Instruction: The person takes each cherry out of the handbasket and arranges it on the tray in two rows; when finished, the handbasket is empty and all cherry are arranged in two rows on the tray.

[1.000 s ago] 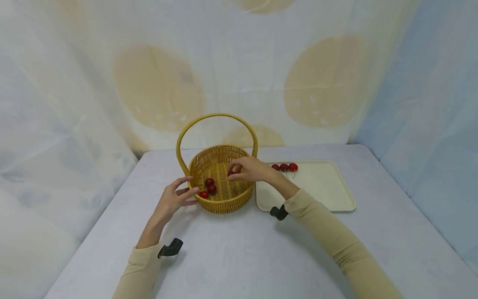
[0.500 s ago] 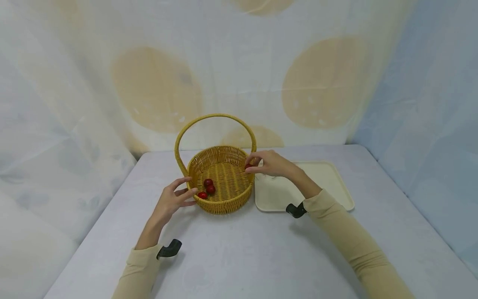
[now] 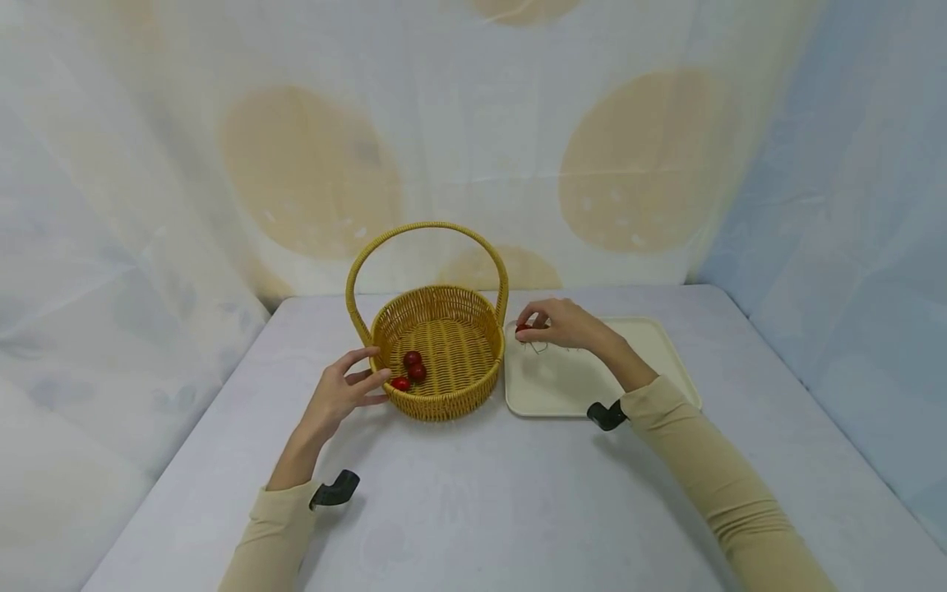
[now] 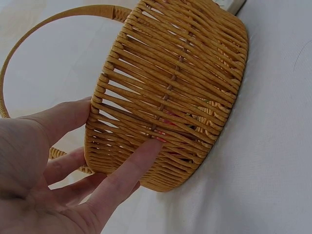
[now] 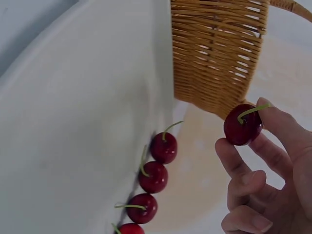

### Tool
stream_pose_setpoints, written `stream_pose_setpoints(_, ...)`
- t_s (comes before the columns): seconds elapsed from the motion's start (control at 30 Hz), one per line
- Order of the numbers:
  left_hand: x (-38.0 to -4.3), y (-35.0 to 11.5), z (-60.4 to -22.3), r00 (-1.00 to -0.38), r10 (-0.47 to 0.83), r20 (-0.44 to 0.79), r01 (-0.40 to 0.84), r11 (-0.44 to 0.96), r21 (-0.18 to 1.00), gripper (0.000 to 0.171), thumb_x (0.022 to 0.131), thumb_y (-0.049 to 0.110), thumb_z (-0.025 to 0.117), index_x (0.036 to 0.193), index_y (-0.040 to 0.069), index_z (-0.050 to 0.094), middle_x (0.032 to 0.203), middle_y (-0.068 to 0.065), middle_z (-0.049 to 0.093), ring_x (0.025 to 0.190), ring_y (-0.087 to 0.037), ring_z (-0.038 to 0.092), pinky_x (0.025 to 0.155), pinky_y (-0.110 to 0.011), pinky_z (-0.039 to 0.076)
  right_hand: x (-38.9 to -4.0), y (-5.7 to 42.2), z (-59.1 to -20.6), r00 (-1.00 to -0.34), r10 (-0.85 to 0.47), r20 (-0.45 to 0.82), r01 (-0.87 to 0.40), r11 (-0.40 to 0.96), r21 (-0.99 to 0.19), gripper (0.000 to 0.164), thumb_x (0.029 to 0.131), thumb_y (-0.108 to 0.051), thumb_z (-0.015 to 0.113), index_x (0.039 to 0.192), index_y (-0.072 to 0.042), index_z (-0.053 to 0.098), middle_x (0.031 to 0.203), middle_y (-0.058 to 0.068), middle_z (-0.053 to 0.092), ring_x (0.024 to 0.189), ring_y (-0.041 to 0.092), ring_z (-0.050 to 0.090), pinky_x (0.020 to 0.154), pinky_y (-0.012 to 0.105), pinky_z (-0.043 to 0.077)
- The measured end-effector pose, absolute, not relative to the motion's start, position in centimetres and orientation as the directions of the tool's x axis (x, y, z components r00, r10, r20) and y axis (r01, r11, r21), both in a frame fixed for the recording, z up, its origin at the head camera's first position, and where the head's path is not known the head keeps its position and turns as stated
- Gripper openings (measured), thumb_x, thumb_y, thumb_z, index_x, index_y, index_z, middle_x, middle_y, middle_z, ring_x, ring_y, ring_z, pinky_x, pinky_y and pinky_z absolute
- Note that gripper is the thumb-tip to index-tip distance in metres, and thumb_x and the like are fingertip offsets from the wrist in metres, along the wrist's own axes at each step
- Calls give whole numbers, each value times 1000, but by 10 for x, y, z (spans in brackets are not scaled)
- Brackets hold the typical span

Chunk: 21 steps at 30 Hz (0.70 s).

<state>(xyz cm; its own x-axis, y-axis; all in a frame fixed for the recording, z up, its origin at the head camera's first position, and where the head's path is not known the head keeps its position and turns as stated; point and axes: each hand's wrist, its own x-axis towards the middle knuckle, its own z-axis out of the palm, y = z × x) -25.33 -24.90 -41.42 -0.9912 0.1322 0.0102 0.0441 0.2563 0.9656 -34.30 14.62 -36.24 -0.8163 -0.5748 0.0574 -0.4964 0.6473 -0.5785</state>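
My right hand (image 3: 565, 324) pinches a dark red cherry (image 5: 243, 125) with a green stem between thumb and fingertip, over the left back part of the cream tray (image 3: 621, 386). In the right wrist view, several stemmed cherries (image 5: 153, 177) line the tray's edge; the hand mostly hides them in the head view. Left of the tray stands a yellow wicker basket (image 3: 444, 407) with a tall handle and three cherries (image 3: 412, 359) at its left front. My left hand (image 3: 344, 393) touches the basket's left side with spread, fairly straight fingers, one fingertip on the outer weave in the left wrist view.
The basket's arched handle (image 3: 427, 224) rises high above its rim, its right foot close to the tray and right hand. A pale cloth covers the table (image 3: 473, 501). Behind it hangs a patterned curtain (image 3: 481, 123).
My right hand has moved right, from above the basket, past its right rim and over the tray, carrying the cherry. The left hand and the basket stay in place.
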Motion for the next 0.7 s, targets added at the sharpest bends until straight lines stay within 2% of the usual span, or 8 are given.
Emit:
stream_pose_setpoints(0.23,-253,-249,-414,-992,129,3,36,260,965,71,91,27,71,149,5,36,158,-18,30,133,-43,48,88,-50,59,-348,144,-377,-828,-560,22,-472,675,-567,26,93,-34,68,110,-14,68,99,5,74,91,26,71,75,33,58)
stream_pose_setpoints(0.4,-252,-248,-414,-992,128,2,35,257,966,72,90,29,72,148,6,37,157,-17,32,133,-42,49,88,-50,58,-351,144,-386,-834,-551,32,-476,687,-549,28,92,-32,69,109,-10,69,98,7,74,88,22,70,74,33,58)
stream_pose_setpoints(0.7,-252,-249,-414,-991,133,5,39,249,968,72,90,28,72,148,5,37,158,-17,30,134,-42,48,90,-53,57,-359,140,-401,-841,-539,50,-492,721,-487,26,92,-33,69,105,-10,70,96,4,73,82,14,67,69,28,55)
